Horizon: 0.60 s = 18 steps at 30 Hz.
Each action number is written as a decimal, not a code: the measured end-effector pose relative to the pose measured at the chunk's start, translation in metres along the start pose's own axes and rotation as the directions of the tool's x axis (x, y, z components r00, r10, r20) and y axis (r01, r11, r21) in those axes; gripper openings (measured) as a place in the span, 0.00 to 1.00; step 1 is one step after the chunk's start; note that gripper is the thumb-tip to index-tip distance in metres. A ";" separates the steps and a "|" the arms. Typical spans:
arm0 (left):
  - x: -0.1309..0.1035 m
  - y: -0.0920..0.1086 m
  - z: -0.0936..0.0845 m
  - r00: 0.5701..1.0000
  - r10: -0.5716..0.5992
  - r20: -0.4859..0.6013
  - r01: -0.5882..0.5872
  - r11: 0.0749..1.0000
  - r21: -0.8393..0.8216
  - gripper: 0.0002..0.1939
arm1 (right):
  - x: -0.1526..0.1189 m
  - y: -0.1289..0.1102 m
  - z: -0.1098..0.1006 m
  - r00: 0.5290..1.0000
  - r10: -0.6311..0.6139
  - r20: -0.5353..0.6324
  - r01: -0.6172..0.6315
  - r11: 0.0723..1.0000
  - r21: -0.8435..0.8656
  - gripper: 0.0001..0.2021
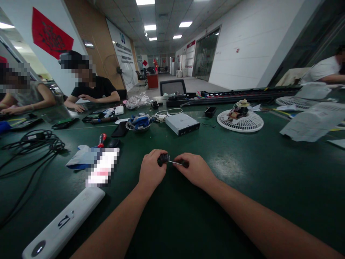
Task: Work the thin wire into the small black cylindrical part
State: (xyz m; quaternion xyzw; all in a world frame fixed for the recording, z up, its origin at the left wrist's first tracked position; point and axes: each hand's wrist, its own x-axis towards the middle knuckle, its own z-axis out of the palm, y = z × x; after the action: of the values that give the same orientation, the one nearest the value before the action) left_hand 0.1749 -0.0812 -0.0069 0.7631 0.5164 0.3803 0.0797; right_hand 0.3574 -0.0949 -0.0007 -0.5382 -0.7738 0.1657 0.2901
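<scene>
My left hand (151, 167) is closed around a small dark rounded part (164, 158), which has a shiny rim at its right end. Opposite it, my right hand (194, 168) pinches a thin screwdriver (176, 163) by what looks like a dark handle. The metal shaft points left and reaches the part's right side; whether the tip sits in it cannot be made out. Both hands are just above the green table (172, 219). A grey optical disc drive (182, 124) lies beyond them.
A metal bowl (134, 127) with blue-and-white gloves and a white fan grille (253, 124) stand farther back. On the left are a white elongated device (64, 223), a red-handled tool (101, 139) and black cables (35, 144). Other people sit across the table and at right.
</scene>
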 end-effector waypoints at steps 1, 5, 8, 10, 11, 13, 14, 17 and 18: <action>0.000 0.001 0.000 1.000 0.010 0.001 -0.010 1.000 -0.004 0.15 | 0.000 0.000 0.000 0.999 -0.014 -0.034 0.016 0.999 0.052 0.07; 0.000 0.004 -0.001 0.996 0.086 0.019 -0.086 0.996 -0.015 0.13 | 0.001 -0.001 0.000 0.985 -0.076 -0.157 0.109 0.971 0.214 0.07; -0.001 0.005 -0.001 0.989 0.145 0.012 -0.144 0.989 -0.020 0.14 | 0.000 -0.002 0.001 0.979 -0.062 -0.196 0.119 0.948 0.294 0.06; -0.001 0.006 -0.001 0.985 0.175 0.005 -0.175 0.984 -0.029 0.14 | 0.000 -0.001 0.002 0.977 0.000 -0.212 0.073 0.939 0.336 0.07; -0.001 0.006 -0.001 0.983 0.185 0.004 -0.185 0.982 -0.035 0.14 | 0.000 -0.001 0.003 0.976 0.029 -0.218 0.049 0.937 0.346 0.07; -0.001 0.006 -0.001 0.980 0.197 0.004 -0.197 0.979 -0.049 0.14 | 0.000 0.001 0.003 0.975 0.045 -0.219 0.033 0.940 0.341 0.08; -0.001 0.006 -0.001 0.979 0.202 0.005 -0.202 0.978 -0.054 0.14 | 0.001 0.002 0.003 0.975 0.030 -0.218 0.044 0.944 0.327 0.07; -0.001 0.005 -0.001 0.973 0.231 0.016 -0.229 0.971 -0.071 0.15 | 0.002 0.004 0.002 0.976 0.000 -0.217 0.064 0.956 0.287 0.05; -0.001 0.005 -0.002 0.969 0.247 0.023 -0.245 0.966 -0.079 0.15 | 0.002 0.004 0.002 0.976 0.013 -0.217 0.049 0.959 0.278 0.04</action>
State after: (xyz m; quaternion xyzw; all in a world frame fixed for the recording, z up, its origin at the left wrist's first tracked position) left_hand 0.1775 -0.0850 -0.0035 0.8239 0.4016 0.3938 0.0691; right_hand 0.3587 -0.0914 -0.0038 -0.4992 -0.7108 0.2119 0.4480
